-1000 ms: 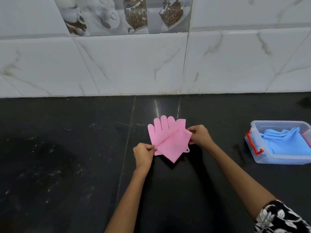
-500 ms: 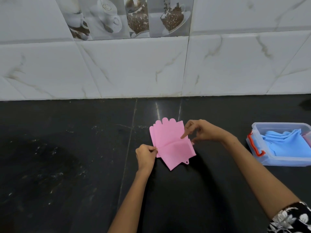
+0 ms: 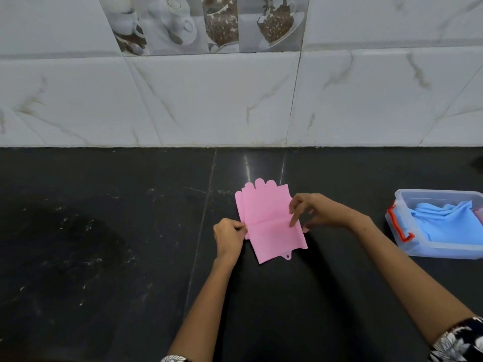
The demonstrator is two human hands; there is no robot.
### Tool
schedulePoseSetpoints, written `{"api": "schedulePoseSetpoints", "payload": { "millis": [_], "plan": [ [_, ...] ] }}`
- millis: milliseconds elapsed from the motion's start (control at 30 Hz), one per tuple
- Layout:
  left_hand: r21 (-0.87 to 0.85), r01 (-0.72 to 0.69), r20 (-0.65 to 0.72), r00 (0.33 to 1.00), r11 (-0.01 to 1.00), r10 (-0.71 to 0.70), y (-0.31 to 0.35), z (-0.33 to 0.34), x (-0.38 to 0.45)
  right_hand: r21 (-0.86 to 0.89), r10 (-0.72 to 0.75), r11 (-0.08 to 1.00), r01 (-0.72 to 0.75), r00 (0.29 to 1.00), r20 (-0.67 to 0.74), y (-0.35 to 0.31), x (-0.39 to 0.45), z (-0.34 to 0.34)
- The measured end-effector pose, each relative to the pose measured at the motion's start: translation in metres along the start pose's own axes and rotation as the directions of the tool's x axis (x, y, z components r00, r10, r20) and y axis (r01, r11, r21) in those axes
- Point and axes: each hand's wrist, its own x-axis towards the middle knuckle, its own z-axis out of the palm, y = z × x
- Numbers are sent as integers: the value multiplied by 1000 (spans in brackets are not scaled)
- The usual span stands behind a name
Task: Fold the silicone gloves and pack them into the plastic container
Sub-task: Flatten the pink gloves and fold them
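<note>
While it lies flat on the dark counter: the pink glove (image 3: pixel 266 220) sits near the middle, with a crease running across it.

Glove layout: fingertips point toward the wall, cuff toward the person; a small hanging tab with a hole sticks out at the cuff's lower edge.

Left hand (image 3: pixel 228 237): at the glove's left edge, level with the crease, thumb and fingers curled and pinching that edge.

Right hand (image 3: pixel 317 212): over the glove's right edge; the forefinger is stretched down with its tip on the pink surface at the right end of the crease, the thumb points down just off the glove's right side, and the other fingers are loosely bent. Whether the thumb grips the edge from beneath cannot be told.

Plastic container (image 3: pixel 418 250): clear, lidless, with a red latch handle on its near-left end; it stands on the counter well apart from the pink glove, to the right, cut off by the picture's edge.

Blue gloves (image 3: pixel 449 223): lying inside the container, with a sliver of pink showing at the far right.

Counter (image 3: pixel 104 244): black polished stone with pale flecks and a seam running just left of the left hand.

Wall (image 3: pixel 209 100): white marbled tiles, with a band of coffee-cup pictures at the top.

Sleeves: black-and-white floral cloth at the right forearm (image 3: pixel 460 340).
</note>
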Motion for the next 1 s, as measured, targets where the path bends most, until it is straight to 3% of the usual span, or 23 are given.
{"api": "schedulePoseSetpoints", "payload": {
  "millis": [100,200,267,333,433,533,733,900,1000],
  "plan": [
    [2,1,2,1000,1000,-1,0,1,0,60,-35,997,44,989,-141,0,-4,8],
    [0,-1,4,1000,1000,1,1,0,0,402,85,915,36,957,-279,-2,6,10],
    [-9,-2,-3,1000,1000,2,1,0,0,559,297,829,-36,874,-384,-2,20,19],
    [-30,4,-5,1000,1000,-4,1,0,-1,615,497,774,-148,743,-447,-2,34,34],
    [-30,4,-8,1000,1000,-4,2,0,-4,652,615,724,-224,637,-464,-1,39,51],
    [-18,-23,-31,999,1000,22,5,0,-10,708,635,689,-158,602,-484,-1,29,58],
    [-22,-134,-99,986,991,131,11,5,-23,559,535,806,-191,638,-554,-9,0,82],
    [58,-168,-139,975,984,174,16,6,-18,498,441,865,-68,578,-686,-18,9,78],
    [49,-161,-162,973,986,167,13,8,-13,578,542,808,-117,534,-649,-17,20,78]
  ]
}}
